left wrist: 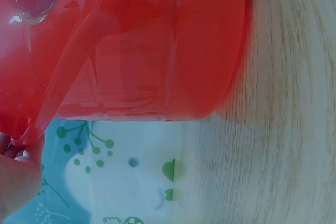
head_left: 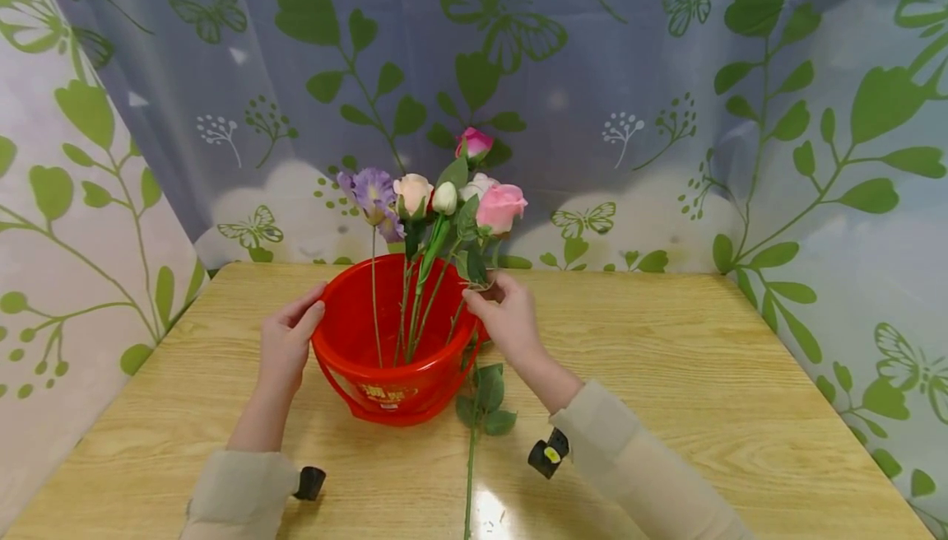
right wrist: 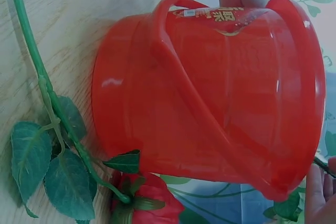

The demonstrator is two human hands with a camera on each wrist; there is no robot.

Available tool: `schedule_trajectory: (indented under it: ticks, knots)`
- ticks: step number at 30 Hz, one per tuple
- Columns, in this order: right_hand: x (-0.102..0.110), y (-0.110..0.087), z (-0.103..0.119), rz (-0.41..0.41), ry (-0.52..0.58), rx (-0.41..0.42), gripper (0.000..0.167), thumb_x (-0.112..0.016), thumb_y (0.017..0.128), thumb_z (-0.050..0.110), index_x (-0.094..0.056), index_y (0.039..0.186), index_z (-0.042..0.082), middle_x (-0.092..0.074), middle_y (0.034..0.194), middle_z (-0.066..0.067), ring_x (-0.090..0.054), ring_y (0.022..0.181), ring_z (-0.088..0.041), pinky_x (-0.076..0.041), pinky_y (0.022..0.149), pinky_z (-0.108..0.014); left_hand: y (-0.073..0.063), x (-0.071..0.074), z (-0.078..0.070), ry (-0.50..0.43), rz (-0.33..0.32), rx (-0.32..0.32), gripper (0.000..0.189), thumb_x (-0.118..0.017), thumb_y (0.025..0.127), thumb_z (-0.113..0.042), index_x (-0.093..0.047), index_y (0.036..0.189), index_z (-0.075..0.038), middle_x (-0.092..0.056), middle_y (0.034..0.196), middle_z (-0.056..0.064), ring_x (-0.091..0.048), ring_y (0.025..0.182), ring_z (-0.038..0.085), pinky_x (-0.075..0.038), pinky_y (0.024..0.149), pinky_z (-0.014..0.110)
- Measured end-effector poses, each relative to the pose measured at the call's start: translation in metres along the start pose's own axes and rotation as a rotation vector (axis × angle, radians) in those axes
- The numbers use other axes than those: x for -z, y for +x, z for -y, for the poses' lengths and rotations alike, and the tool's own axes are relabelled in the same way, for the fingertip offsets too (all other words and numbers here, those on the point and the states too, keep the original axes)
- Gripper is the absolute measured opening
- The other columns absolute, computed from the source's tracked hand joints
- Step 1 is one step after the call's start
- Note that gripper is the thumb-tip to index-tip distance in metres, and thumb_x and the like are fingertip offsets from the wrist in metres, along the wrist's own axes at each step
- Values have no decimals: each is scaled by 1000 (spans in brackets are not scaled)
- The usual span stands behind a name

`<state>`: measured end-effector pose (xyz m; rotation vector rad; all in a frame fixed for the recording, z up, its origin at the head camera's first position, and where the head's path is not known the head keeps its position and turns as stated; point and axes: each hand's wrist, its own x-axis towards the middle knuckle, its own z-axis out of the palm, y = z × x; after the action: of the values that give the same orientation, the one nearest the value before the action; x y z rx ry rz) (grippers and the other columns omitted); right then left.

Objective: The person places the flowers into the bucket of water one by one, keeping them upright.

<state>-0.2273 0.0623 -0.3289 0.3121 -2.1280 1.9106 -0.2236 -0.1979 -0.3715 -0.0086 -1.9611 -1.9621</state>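
In the head view a red plastic bucket (head_left: 392, 396) stands on the table, holding several artificial flowers, among them a purple iris (head_left: 373, 194), a peach rose (head_left: 412, 194) and a pink rose (head_left: 501, 207). My left hand (head_left: 285, 342) grips the bucket's left rim, near the handle joint in the left wrist view. Just above the right rim, my right hand (head_left: 511, 318) pinches what looks like the pink rose's stem; its fingers partly hide the contact. A red rose (right wrist: 152, 205) lies beside the bucket, its leafy green stem (head_left: 471, 474) pointing toward me.
The wooden table (head_left: 666, 384) reaches to a patterned curtain (head_left: 622, 54) at the back and sides. The bucket's red handle (right wrist: 197, 100) hangs down along its outer wall. Dark devices are strapped at both wrists.
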Motion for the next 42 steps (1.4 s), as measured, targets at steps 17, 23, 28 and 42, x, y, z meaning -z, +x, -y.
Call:
schedule_trajectory:
  ticks: [17,23,28,42]
  knots:
    - [6,8,-8,-44,208,-206,6,-59,79,-7,-54,82,-8,-54,76,-8,-58,68,-12,-52,69,-28,0,0,-1,6,3,20,38,-53,89,-11,-49,121,7,-49,124,17,-52,101,6,-44,82,17]
    - [9,6,-8,-25,197,-214,25,-58,79,-8,-57,104,-10,-59,90,-15,-59,77,-15,-51,73,-28,-1,-1,-2,16,-3,29,38,-52,89,-10,-49,122,7,-50,124,16,-51,102,5,-44,81,16]
    - [10,4,-8,-9,193,-212,30,-57,80,-8,-55,110,-10,-59,98,-20,-59,83,-17,-50,74,-26,-1,-1,-1,14,-8,21,37,-53,88,-10,-50,121,7,-50,123,16,-52,101,6,-44,81,16]
    - [24,-17,-14,54,146,-203,26,-58,80,-6,-57,106,-9,-59,96,-19,-57,80,-16,-50,70,-26,1,0,1,15,-6,21,37,-53,89,-11,-49,121,8,-52,122,14,-52,100,4,-44,81,16]
